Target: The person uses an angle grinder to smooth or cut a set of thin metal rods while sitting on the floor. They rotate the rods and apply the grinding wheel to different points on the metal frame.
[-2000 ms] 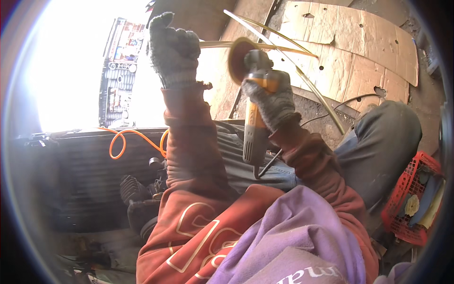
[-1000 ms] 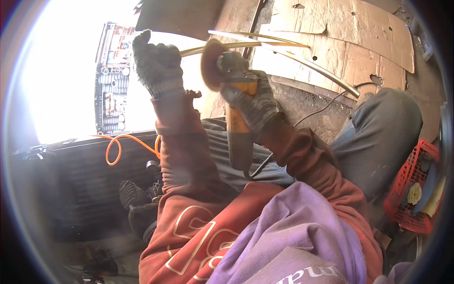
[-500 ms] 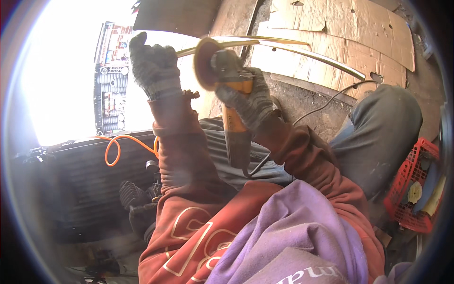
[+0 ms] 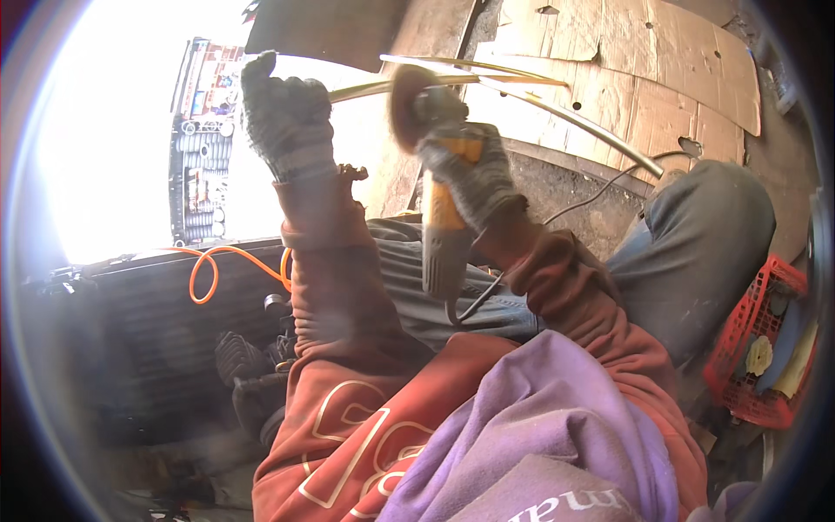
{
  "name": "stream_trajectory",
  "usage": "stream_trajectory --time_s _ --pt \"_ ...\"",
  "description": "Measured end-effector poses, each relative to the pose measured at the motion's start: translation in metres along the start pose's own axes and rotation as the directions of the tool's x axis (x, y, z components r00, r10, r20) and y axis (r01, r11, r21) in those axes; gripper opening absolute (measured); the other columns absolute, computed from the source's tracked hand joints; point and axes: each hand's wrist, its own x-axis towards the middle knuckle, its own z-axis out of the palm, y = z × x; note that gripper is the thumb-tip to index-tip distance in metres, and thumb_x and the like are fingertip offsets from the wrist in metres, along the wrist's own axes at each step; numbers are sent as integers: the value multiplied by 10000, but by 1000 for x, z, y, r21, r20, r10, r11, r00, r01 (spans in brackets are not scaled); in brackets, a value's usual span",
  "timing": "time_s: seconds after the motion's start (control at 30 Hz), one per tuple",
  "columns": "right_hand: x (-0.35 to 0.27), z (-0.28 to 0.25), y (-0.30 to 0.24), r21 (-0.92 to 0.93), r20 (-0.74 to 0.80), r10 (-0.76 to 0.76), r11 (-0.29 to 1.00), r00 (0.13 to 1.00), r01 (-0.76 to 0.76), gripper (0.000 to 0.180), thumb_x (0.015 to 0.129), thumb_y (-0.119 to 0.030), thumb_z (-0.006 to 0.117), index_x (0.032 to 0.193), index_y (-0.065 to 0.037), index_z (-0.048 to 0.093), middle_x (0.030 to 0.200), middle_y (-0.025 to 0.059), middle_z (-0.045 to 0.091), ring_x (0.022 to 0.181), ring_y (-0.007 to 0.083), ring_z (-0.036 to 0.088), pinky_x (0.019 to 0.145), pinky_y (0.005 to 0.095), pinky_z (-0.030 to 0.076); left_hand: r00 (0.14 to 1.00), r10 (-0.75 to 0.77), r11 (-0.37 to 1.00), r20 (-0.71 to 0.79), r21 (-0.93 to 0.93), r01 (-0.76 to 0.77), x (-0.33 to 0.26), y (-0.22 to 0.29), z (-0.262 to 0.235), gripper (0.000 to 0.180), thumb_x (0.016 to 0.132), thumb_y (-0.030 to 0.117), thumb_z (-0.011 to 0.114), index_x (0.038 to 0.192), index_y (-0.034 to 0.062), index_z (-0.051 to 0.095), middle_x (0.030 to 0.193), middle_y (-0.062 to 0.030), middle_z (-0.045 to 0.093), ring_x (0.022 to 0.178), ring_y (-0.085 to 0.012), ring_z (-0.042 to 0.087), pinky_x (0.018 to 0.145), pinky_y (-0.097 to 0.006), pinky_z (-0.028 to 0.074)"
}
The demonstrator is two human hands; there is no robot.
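Note:
Gloved in grey, my right hand (image 4: 470, 174) is wrapped round a yellow and grey angle grinder (image 4: 445, 217). Its round brown disc (image 4: 410, 109) points up and away from me, blurred at the rim, close to a curved shiny metal tube (image 4: 374, 89). My left hand (image 4: 290, 117), also gloved, is closed with the thumb up, and the tube comes out from its right side; the end inside the fist is hidden. Whether the disc touches the tube I cannot tell. A second bent bright tube (image 4: 600, 130) lies over the cardboard at the right.
Flattened cardboard (image 4: 644, 70) covers the floor ahead. A dark cord (image 4: 600, 193) runs from the grinder past my knee (image 4: 713, 209). An orange coiled hose (image 4: 204, 270) lies at the left by a dark ribbed panel (image 4: 156, 348). A red plastic crate (image 4: 755, 348) holds several items at the right.
My right hand has moved the grinder slightly to the right, its disc sliding along the tube away from my left hand. The left fist has barely shifted. The bright tube's near end sits a little lower.

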Motion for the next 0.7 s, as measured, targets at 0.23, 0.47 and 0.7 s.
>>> stream_trajectory --time_s 0.23,0.47,0.7 --pt "-5 3 -5 30 -60 58 998 996 -57 414 780 -178 765 1083 -94 494 907 32 586 792 122 574 693 293 511 948 4 997 317 -77 21 7 0 -16 169 921 124 534 1007 -20 552 516 56 317 429 -57 329 411 -233 301" --pt "-6 14 -26 129 -161 97 989 982 -77 398 783 -170 754 1088 -81 513 895 21 577 757 108 561 657 276 510 901 -11 1000 434 17 4 11 4 5 246 952 195 498 991 -36 574 520 39 337 437 -84 323 489 -268 352" --pt "-7 12 -19 141 -184 113 986 976 -88 292 778 -162 757 1009 -85 594 890 -1 600 739 78 563 626 258 498 982 -32 999 189 35 26 12 5 32 333 961 318 495 886 7 588 503 47 302 409 -95 294 435 -272 326"
